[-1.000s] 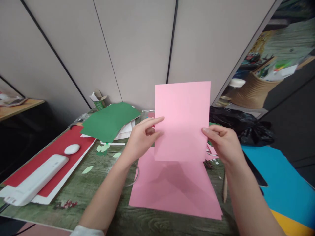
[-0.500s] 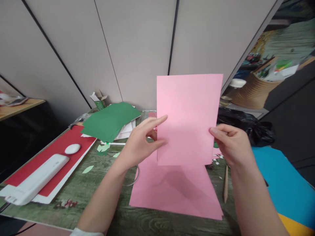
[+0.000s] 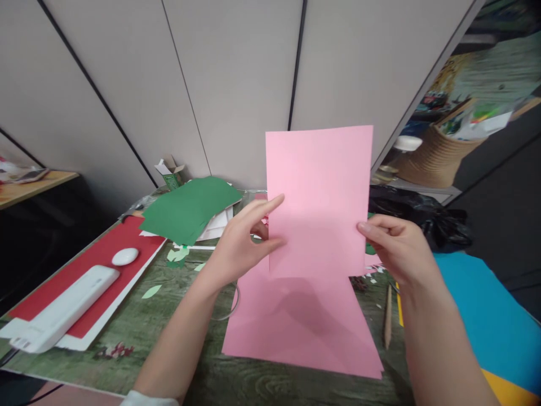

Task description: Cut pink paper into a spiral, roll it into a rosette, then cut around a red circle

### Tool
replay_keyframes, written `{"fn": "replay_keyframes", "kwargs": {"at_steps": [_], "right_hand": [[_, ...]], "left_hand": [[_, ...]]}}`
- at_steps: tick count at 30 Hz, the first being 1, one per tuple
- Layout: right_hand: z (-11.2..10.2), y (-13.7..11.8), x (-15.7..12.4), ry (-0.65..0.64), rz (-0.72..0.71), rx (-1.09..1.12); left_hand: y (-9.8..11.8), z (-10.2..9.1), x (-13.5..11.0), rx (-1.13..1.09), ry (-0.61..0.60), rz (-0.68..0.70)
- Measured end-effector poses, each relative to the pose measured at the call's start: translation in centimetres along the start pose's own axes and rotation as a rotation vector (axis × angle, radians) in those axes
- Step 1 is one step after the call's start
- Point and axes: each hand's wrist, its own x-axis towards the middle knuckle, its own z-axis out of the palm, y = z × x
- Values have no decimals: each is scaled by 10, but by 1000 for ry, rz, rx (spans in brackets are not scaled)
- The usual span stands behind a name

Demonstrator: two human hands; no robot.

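Note:
A pink sheet of paper [image 3: 319, 197] is held upright above the table. Its right edge is pinched between the thumb and fingers of my right hand [image 3: 391, 242]. On the other side, my left hand [image 3: 249, 239] is open, index finger and thumb spread in front of the sheet's left edge; its other fingers are partly hidden. Beneath the raised sheet lies a stack of pink paper [image 3: 302, 332], shadowed in the middle. A brown wooden pencil-like stick [image 3: 387, 318] rests to the right of the stack.
Green sheets [image 3: 192, 206] lie at the back left, near pale leaf cut-outs [image 3: 151, 291]. A white elongated device [image 3: 65, 307] and a white oval object [image 3: 125, 256] sit on red paper [image 3: 38, 293]. Blue paper [image 3: 486, 304] and a black plastic bag [image 3: 426, 220] are at right.
The upright pink sheet has shifted slightly left and turned a little, its lower edge rising. My right hand stays on its edge; my left hand has barely moved.

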Motion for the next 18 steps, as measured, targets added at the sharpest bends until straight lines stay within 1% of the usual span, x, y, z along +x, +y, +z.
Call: {"fn": "replay_keyframes", "kwargs": {"at_steps": [5, 7, 11, 16, 18], "right_hand": [[3, -1, 0, 29, -28, 69], [4, -3, 0, 4, -17, 78], [3, -2, 0, -38, 7, 36], [0, 2, 2, 14, -30, -18], [1, 1, 1, 17, -31, -13]], "left_hand": [[0, 0, 0, -4, -20, -19], [0, 0, 0, -8, -16, -16], [0, 1, -1, -8, 1, -17], [1, 1, -1, 5, 1, -35], [0, 1, -1, 8, -4, -37]]}}
